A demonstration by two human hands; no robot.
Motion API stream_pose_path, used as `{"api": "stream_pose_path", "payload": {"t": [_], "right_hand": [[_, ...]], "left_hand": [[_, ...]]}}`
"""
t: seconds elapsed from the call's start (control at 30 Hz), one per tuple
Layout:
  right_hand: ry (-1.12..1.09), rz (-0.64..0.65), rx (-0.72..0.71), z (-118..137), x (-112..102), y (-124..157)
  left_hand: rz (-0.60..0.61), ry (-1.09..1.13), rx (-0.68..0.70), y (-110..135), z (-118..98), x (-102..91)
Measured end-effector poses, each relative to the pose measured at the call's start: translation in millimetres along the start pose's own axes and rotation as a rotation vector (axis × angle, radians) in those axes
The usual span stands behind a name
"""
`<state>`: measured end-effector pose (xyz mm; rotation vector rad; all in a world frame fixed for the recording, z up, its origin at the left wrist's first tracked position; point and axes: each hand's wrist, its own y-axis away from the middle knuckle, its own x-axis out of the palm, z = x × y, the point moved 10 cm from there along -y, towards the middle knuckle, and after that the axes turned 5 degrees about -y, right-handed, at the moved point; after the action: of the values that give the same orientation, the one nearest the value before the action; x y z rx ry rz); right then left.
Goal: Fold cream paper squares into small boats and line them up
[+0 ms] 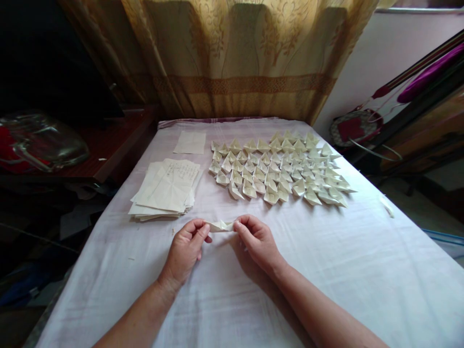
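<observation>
A small folded paper boat [222, 226] is stretched between my two hands, just above the cloth-covered table. My left hand [186, 244] pinches its left tip between thumb and fingers. At the opposite tip, my right hand [259, 241] grips the paper the same way. A little peak of paper stands up in the boat's middle. Beyond my right hand, many finished paper boats [261, 174] sit in close rows. Past my left hand lies a stack of paper sheets [165, 188], the top ones creased, one with handwriting.
A single paper sheet [190, 143] lies behind the stack. The table has a pale cloth [326, 280] over it. A patterned gold curtain [232, 58] hangs at the back. To the left stands a dark wooden cabinet [119, 140]; a handbag [357, 128] is at the right.
</observation>
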<state>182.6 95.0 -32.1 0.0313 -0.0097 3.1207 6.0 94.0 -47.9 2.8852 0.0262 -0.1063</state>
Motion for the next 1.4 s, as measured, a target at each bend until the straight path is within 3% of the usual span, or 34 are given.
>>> {"api": "stream_pose_path", "payload": {"t": [0.13,0.27,0.33,0.53,0.7,0.87,0.93,1.2,1.4], "right_hand": [[0.059,-0.042,-0.032,1,-9,-2],[0.23,-0.138,-0.134,9,-30,-5],[0.306,-0.143,-0.193,16,-32,-4],[0.531,0.032,-0.589,45,4,18],[0.653,0.131,-0.625,41,15,21],[0.802,0.201,-0.687,42,26,26],[0.827,0.208,-0.682,40,28,26],[0.831,0.25,-0.525,28,29,17],[0.833,0.199,-0.412,21,25,8]], "left_hand": [[0.017,-0.127,0.057,-3,-5,-3.8],[-0.087,-0.354,0.241,-7,-26,-22.1],[-0.081,-0.435,0.301,-8,-32,-22.8],[0.055,-0.51,0.38,-3,-31,-1.2],[0.069,-0.652,0.497,6,-36,3.8],[-0.002,-0.984,0.897,35,-62,18.9],[0.013,-1.087,0.964,41,-61,27.7],[0.128,-1.135,0.853,29,-50,38.7],[0.181,-1.143,0.721,10,-42,40.2]]}}
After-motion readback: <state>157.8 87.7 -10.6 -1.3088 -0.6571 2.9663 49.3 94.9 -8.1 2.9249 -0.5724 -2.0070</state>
